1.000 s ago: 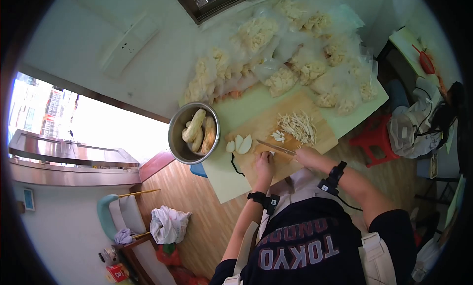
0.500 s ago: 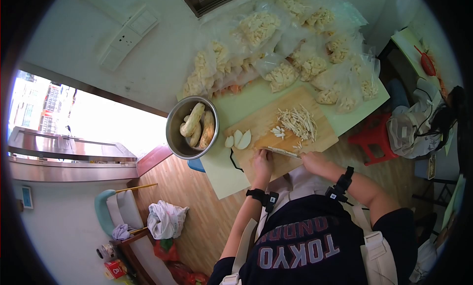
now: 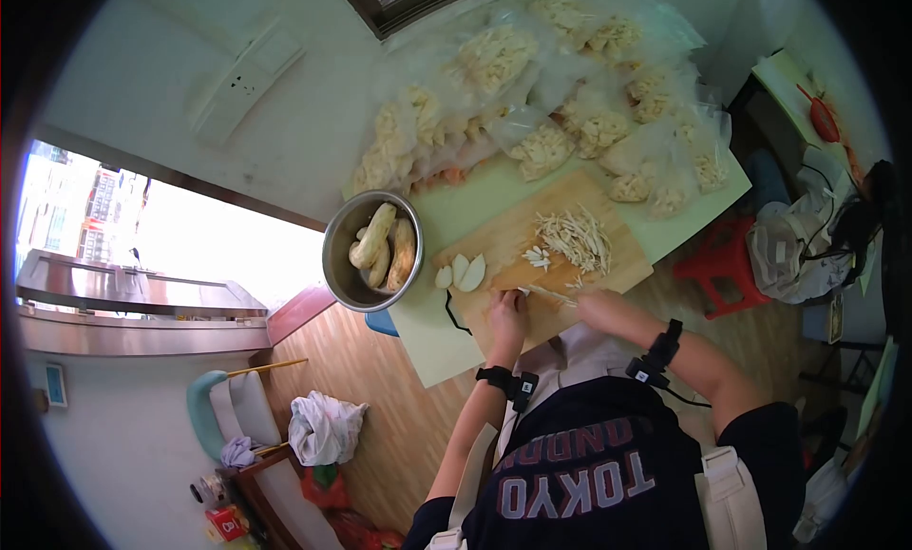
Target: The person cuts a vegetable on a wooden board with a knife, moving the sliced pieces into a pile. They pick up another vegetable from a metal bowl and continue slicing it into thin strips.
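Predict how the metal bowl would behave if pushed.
The metal bowl would probably keep its shape, its wall looking rigid. Thick roots inside likely make it fairly heavy and, lying loose, might roll. At the table edge, it could tip if pushed outward.

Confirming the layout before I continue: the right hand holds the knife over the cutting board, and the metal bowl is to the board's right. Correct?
Not quite: the head view shows the metal bowl to the left of the cutting board. The right hand does hold the knife over it.
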`<act>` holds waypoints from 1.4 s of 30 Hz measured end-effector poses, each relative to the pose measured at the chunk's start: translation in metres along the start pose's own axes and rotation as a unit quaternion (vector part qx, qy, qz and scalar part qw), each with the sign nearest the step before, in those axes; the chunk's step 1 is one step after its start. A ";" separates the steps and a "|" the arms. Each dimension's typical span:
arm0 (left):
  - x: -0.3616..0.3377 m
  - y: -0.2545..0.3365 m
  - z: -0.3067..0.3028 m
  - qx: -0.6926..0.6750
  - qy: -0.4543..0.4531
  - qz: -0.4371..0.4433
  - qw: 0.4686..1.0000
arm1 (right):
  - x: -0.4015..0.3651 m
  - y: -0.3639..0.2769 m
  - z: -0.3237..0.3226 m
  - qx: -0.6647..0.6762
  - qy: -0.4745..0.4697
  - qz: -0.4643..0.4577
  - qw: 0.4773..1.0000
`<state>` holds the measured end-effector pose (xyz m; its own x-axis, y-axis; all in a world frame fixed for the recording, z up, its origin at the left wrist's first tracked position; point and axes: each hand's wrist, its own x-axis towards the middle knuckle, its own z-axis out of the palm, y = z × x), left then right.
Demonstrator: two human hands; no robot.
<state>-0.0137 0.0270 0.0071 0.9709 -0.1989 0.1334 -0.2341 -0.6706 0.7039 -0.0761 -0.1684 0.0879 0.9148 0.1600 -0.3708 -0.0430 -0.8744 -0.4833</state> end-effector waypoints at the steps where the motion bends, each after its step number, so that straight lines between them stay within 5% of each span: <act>1: -0.001 -0.002 0.002 -0.001 0.000 -0.002 1.000 | -0.007 -0.002 -0.002 -0.006 0.028 0.000 1.000; 11: -0.001 -0.006 0.006 0.034 0.007 0.004 0.999 | 0.007 0.012 0.031 -0.032 -0.012 -0.014 0.999; 14: -0.001 -0.003 0.005 0.030 0.005 0.001 1.000 | 0.032 0.013 0.046 0.012 0.043 -0.026 0.999; 17: -0.003 -0.001 0.002 0.021 -0.003 -0.006 1.000 | 0.047 0.013 0.032 0.008 -0.006 0.003 1.000; 19: -0.002 -0.002 0.002 0.018 -0.004 -0.010 1.000 | 0.044 0.010 0.001 0.117 -0.114 0.049 0.985; 28: -0.005 -0.004 0.001 -0.027 0.008 -0.001 1.000 | -0.006 -0.003 -0.003 -0.031 0.003 0.015 0.999; 42: -0.003 0.000 0.003 0.040 0.010 -0.004 0.999 | 0.023 0.014 0.037 -0.014 -0.014 -0.019 1.000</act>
<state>-0.0165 0.0254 0.0045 0.9734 -0.1790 0.1427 -0.2286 -0.7267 0.6478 -0.0707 -0.1599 0.0429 0.9040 0.2059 -0.3746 0.0034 -0.8797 -0.4754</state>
